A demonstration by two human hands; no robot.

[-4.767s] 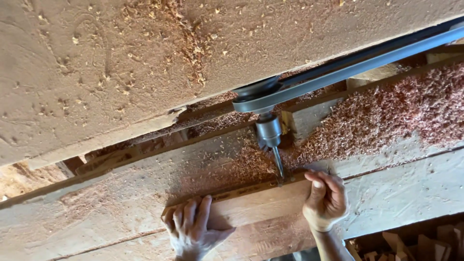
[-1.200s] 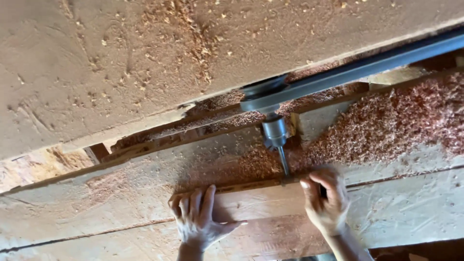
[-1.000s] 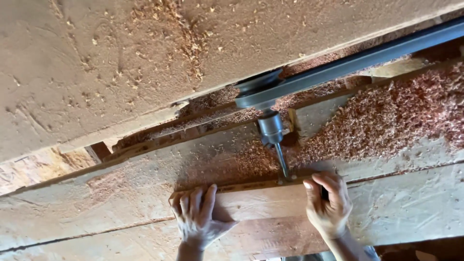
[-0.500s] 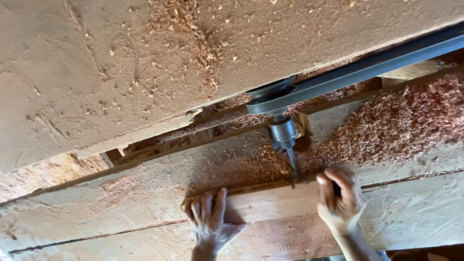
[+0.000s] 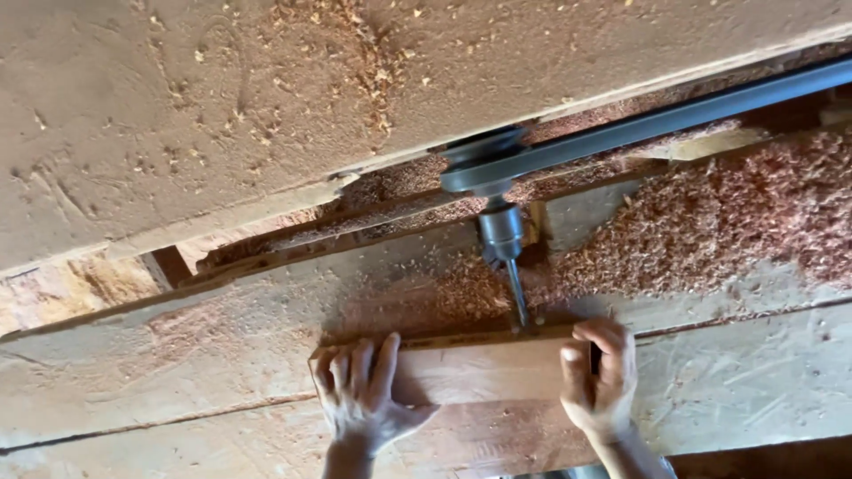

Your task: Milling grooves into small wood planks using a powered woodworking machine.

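Lying flat on the counter (image 5: 754, 390), the wooden block (image 5: 484, 368) runs its long axis left to right across the view, tipped very slightly so its right end sits a touch higher. Its far long edge faces the drill bit (image 5: 517, 297), which points down toward that edge and meets it near the right end.

The left hand (image 5: 364, 399) presses palm-down on the left end of the block, fingers (image 5: 383, 364) spread apart and flat on the wood, thumb stretched out to the right. The right hand (image 5: 603, 377) wraps the right end, fingers curled together over the end face and clamped on the block, just beside the bit.

Above the bit sits a grey metal chuck (image 5: 501, 232), and over that a dark pulley (image 5: 484, 160) carrying a dark belt (image 5: 674, 111) that stretches away to the upper right. Reddish wood shavings (image 5: 710, 226) lie heaped behind the bit and to the right, with a thinner scatter around the chuck. A broad dusty board (image 5: 222, 106) fills the upper part of the view.
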